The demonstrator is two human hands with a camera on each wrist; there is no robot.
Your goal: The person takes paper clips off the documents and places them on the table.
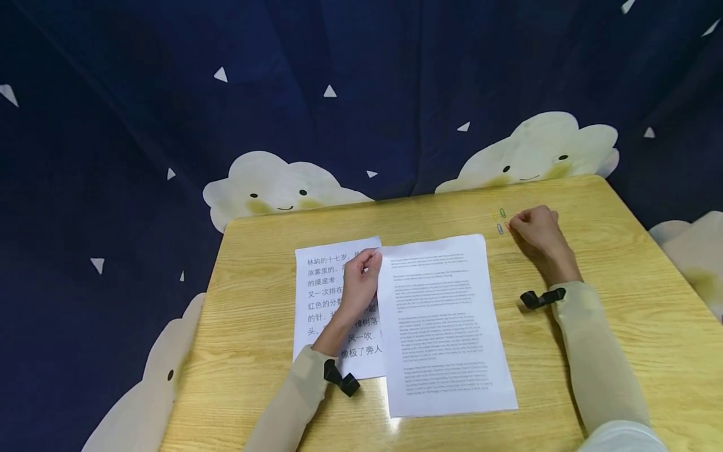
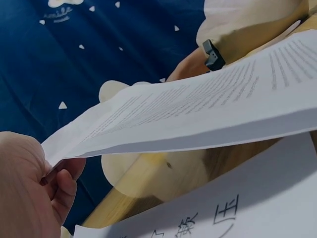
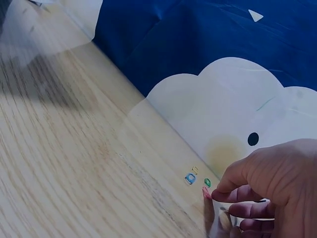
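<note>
My left hand (image 1: pixel 361 279) pinches the upper left edge of a sheaf of small-print paper (image 1: pixel 443 333). The left wrist view shows this paper (image 2: pixel 183 114) raised and bowed, with the thumb on top and fingers curled beneath. Partly under it lies a sheet with large Chinese characters (image 1: pixel 316 301). Toward the table's back right, my right hand (image 1: pixel 539 232) has thumb and forefinger together on a red paper clip (image 3: pixel 206 192), partly hidden by the fingertips. Beside it lie a blue paper clip (image 3: pixel 190 178), a green paper clip (image 3: pixel 207 183) and a yellow paper clip (image 3: pixel 195 170).
The wooden table (image 1: pixel 248 326) ends at its back edge against a dark blue curtain (image 1: pixel 395 94) printed with clouds and white triangles. Black camera straps (image 1: pixel 341 378) sit on both wrists, over pale sleeves.
</note>
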